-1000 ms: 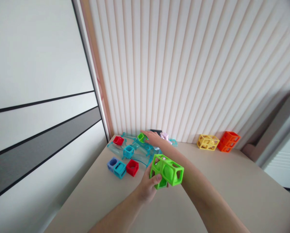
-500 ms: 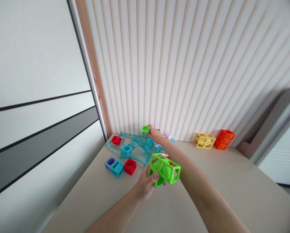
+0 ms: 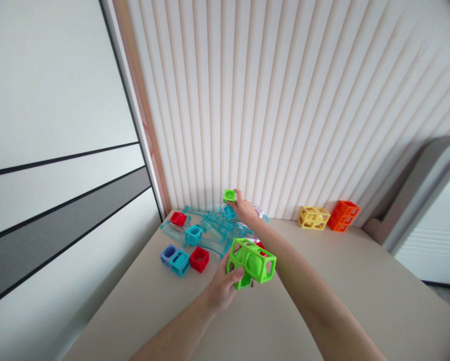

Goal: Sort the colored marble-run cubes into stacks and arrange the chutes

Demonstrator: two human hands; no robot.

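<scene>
My left hand (image 3: 225,284) is closed around a joined group of green open-frame cube blocks (image 3: 252,260), held up over the near part of the table. Farther back, my right hand (image 3: 243,206) pinches a single green cube block (image 3: 230,195) above the pile, near the wall. Beneath it lie a blue cube block (image 3: 229,213) and clear teal plastic pieces (image 3: 219,225). A pale lilac block (image 3: 259,211) shows just right of my right hand. Part of a red block (image 3: 260,245) peeks out behind the green group.
Red (image 3: 178,218) and blue (image 3: 193,234) cube blocks rest among the teal pieces. Nearer stand a joined purple-and-blue pair (image 3: 175,259) and a red block (image 3: 199,259). Yellow (image 3: 314,217) and orange (image 3: 344,216) block groups stand right, by the ribbed wall (image 3: 247,100). A white cabinet (image 3: 59,200) borders the left.
My right hand has lifted the green cube block up off the pile, uncovering the blue block below it. My left hand keeps its hold on the green group. The view has shifted slightly.
</scene>
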